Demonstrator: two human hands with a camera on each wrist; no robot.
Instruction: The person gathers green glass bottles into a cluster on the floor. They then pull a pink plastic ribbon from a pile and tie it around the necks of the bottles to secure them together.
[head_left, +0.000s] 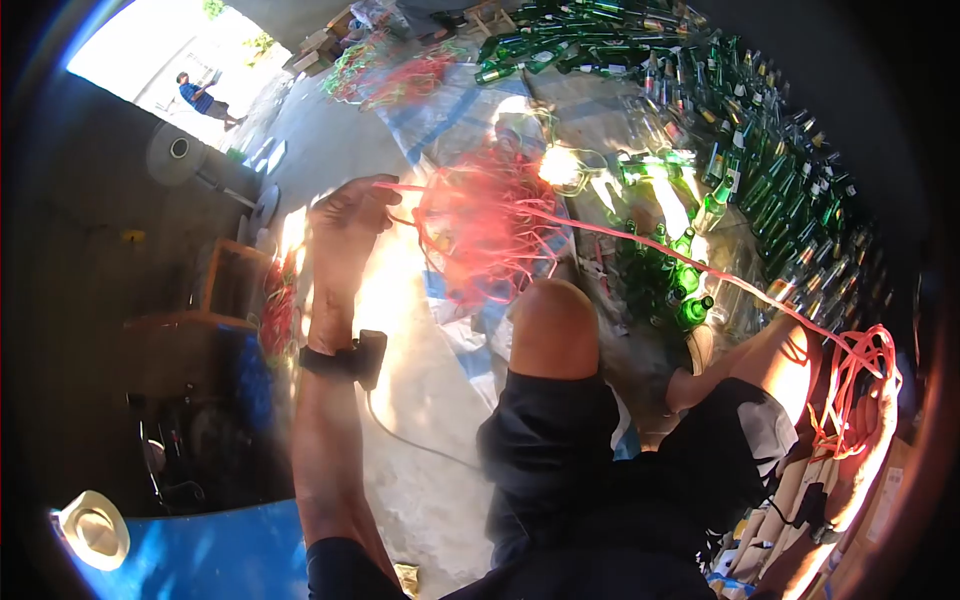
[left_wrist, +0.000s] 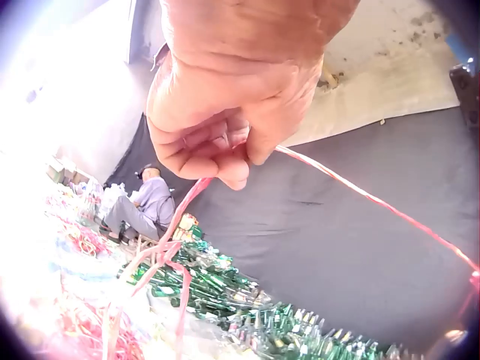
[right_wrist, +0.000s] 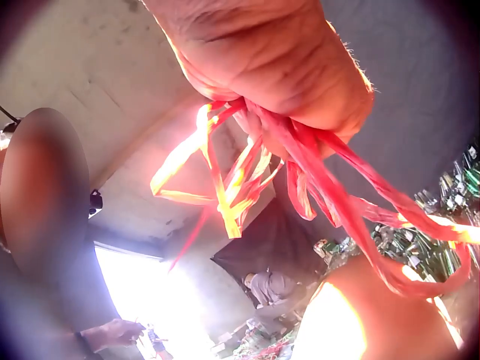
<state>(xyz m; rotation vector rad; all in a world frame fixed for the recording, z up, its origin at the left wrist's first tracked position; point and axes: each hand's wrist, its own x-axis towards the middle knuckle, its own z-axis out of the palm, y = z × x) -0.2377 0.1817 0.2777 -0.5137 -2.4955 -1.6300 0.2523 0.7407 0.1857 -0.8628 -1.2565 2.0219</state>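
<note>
My left hand point(head_left: 352, 208) is raised at the left in the head view and pinches a strand of pink plastic twine point(left_wrist: 187, 201) between thumb and fingers. A tangled pile of the same twine point(head_left: 480, 225), blurred, lies on the floor ahead of my knees. One strand point(head_left: 650, 243) runs taut across the head view toward the right. At the far right my right hand point(head_left: 872, 415) grips a looped bundle of pink twine point(right_wrist: 315, 165), its loops hanging out of the fist. The right fingertips are mostly hidden behind the palm in the right wrist view.
Green glass bottles point(head_left: 760, 170) are heaped along the right and back, and several point(head_left: 690, 290) stand near my right leg. More twine point(head_left: 400, 75) lies at the back on a striped sheet point(head_left: 432, 112). A wooden frame point(head_left: 215, 280) stands left. Another person point(left_wrist: 150, 206) sits by the bottles.
</note>
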